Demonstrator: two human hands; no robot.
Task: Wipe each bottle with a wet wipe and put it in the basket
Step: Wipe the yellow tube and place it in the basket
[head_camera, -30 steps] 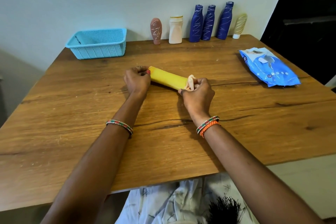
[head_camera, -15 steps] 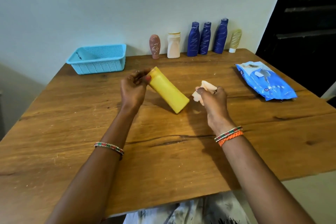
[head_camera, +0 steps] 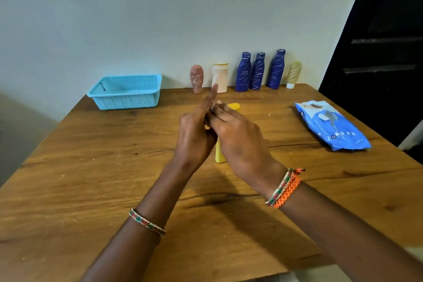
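Head view
Writing: the blue wipe pack [head_camera: 332,125] shows pale print and a flap, too blurred to read; the bottles at the far edge carry scribbled lines, no words that can be made out.
Yellow bottle [head_camera: 220,154]: mid-bench, tilted, its near end low by the bench and its far end [head_camera: 234,106] showing past the fingertips; the middle is hidden by both hands.
Left hand [head_camera: 194,135]: raised over mid-bench, back to the camera, fingers wrapped on the yellow bottle, forefinger sticking up straight.
Right hand [head_camera: 238,139]: laid across the bottle from the right, fingers bent over it and touching the left hand's fingers; a pale scrap shows at the fingertips, but whether it is the wipe I cannot tell.
Wrists: a beaded bangle [head_camera: 147,224] on the left, a beaded band with an orange braid [head_camera: 285,189] on the right.
Basket [head_camera: 126,91]: light blue, far left on the bench, near the wall, well apart from the hands.
Far row: brown bottle [head_camera: 196,78], white bottle [head_camera: 220,78], three dark blue bottles [head_camera: 257,70] side by side, beige tube [head_camera: 293,73] standing cap down, all upright against the wall.
Bench [head_camera: 91,178]: wooden, bare plank to the left and near side of the hands; the wipe pack lies near the right edge.
Right: a dark door [head_camera: 384,41] just past the bench corner.
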